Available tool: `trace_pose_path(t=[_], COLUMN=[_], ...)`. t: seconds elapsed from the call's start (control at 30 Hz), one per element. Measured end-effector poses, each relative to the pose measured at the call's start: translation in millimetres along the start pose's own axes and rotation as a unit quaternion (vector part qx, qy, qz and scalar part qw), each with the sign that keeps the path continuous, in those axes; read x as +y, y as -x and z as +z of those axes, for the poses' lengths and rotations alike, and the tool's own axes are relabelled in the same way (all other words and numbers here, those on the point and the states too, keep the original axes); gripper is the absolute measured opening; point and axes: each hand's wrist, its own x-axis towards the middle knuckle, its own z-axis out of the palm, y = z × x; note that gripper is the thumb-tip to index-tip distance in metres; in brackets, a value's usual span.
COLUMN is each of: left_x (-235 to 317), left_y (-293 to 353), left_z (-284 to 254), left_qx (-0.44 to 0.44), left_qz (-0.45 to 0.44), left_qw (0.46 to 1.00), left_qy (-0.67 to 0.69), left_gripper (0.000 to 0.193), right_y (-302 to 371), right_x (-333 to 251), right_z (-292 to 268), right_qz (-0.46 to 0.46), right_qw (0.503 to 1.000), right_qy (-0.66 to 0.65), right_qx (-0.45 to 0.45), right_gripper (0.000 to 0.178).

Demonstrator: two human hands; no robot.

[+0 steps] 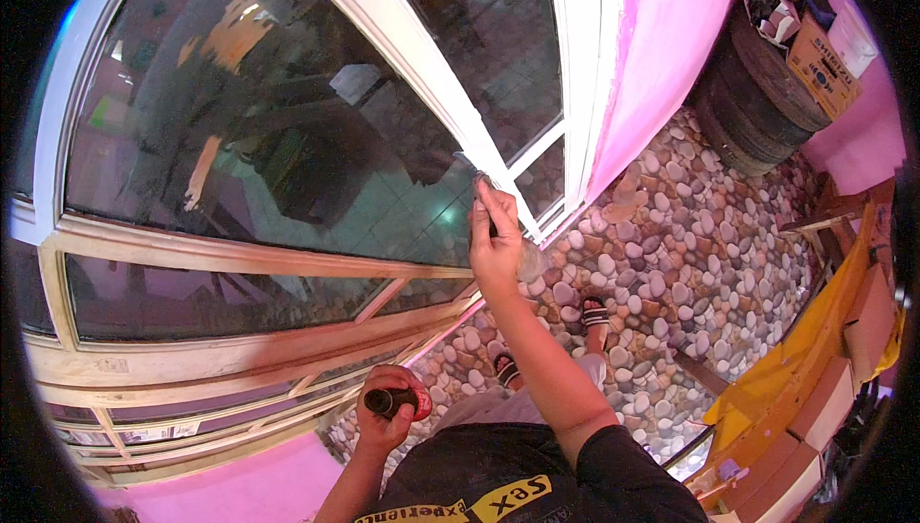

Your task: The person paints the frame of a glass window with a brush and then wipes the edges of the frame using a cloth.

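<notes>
My right hand (pixel 494 247) is raised to the white window frame (pixel 443 82), with its fingers pinched around a slim tool that looks like a small paintbrush (pixel 465 161). The tool's tip meets the frame's upright bar beside the dark glass pane (pixel 316 140); most of its handle is hidden in my fingers. Lower down, my left hand (pixel 381 432) is wrapped around a small dark brown bottle (pixel 383 402) with a red label, its dark round mouth facing up. The upper frame is bright white, while the lower rails (pixel 220 360) show pale, wood-coloured surfaces.
Pebble-patterned flooring (pixel 671 245) lies under my sandalled feet. Stacked tyres (pixel 757 92) and a cardboard box (pixel 822 65) stand at the far right. A yellow-orange sheet (pixel 795 351) and cartons (pixel 815 403) line the near right. Pink wall (pixel 661 44) borders the frame.
</notes>
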Motion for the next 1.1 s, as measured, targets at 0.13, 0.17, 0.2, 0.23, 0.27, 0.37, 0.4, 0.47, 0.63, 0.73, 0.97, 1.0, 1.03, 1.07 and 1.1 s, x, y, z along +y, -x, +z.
trace_pose_path(t=[0.13,0.17,0.2,0.23,0.27,0.37,0.4,0.47,0.63,0.73,0.97,1.0,1.03,1.07,1.1], left_x=[2,3,4,4,3,-1,2,3,10,5,0,0,0,1,1], left_y=[-3,-4,-5,-6,-5,-4,-6,-6,-8,-8,-5,-5,-5,-5,-5], left_z=[1,2,2,2,2,1,3,3,6,2,2,1,1,2,2], left_qx=[0.004,0.004,0.003,0.001,0.001,-0.002,-0.003,-0.004,-0.003,-0.011,-0.01,-0.01,-0.011,-0.011,-0.008], left_qz=[0.001,0.001,0.0,-0.001,-0.002,0.002,0.004,0.007,-0.022,0.013,0.005,0.004,0.003,0.004,0.007], left_qw=[1.0,1.0,1.0,1.0,1.0,1.0,1.0,1.0,1.0,0.999,1.0,1.0,1.0,1.0,1.0], left_qy=[-0.013,-0.012,-0.007,-0.002,-0.002,-0.002,-0.009,-0.016,0.02,-0.032,-0.011,-0.005,0.001,0.001,-0.001], left_gripper=[0.035,0.035,0.035,0.034,0.034,0.034,0.034,0.033,0.032,0.031,0.031,0.031,0.031,0.031,0.031], right_y=[6,6,7,7,5,0,2,4,6,6,-1,-1,-2,-2,-3], right_x=[8,7,6,4,-1,-10,-9,-7,-8,-9,-28,-33,-37,-39,-41], right_z=[-6,-6,-5,-4,0,8,7,5,6,7,17,18,19,20,21], right_qz=[0.025,0.025,0.031,0.036,0.038,-0.024,-0.011,0.0,-0.004,0.0,0.0,0.005,0.01,0.009,0.02], right_qw=[0.999,0.999,0.999,0.999,0.999,0.999,1.0,1.0,0.999,0.998,0.998,0.998,0.998,0.998,0.998], right_qy=[0.031,0.031,0.031,0.032,0.032,0.028,0.018,0.008,0.048,0.062,0.057,0.056,0.055,0.055,0.043], right_qx=[0.011,0.011,0.013,0.016,0.016,0.021,0.022,0.022,0.025,0.023,0.03,0.028,0.026,0.026,0.028], right_gripper=[0.034,0.034,0.035,0.036,0.036,0.038,0.038,0.039,0.042,0.041,0.039,0.039,0.038,0.038,0.038])
